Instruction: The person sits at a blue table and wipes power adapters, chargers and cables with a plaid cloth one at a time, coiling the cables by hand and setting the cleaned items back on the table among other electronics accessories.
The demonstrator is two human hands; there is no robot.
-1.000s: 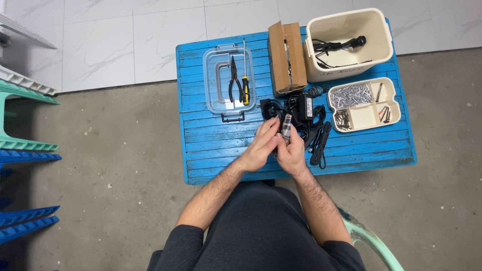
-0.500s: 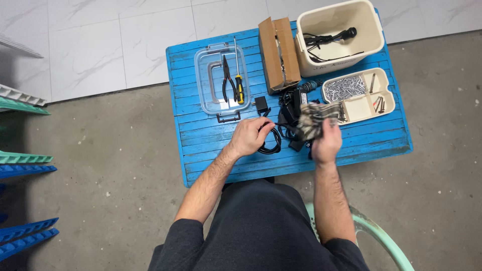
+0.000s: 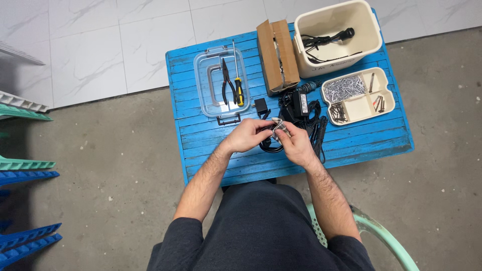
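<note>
Back from the right of the blue slatted bench (image 3: 211,150), my right hand (image 3: 297,146) now meets my left hand (image 3: 247,135), both pinching a small silvery strip (image 3: 277,128) over the coiled black cable (image 3: 271,145) lying between them.

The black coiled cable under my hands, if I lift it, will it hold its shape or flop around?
The black coiled cable will probably flop: it lies in loose, untied loops. It likely drags the small black adapter, which seems joined to it. It looks light for its size, being thin cord.
</note>
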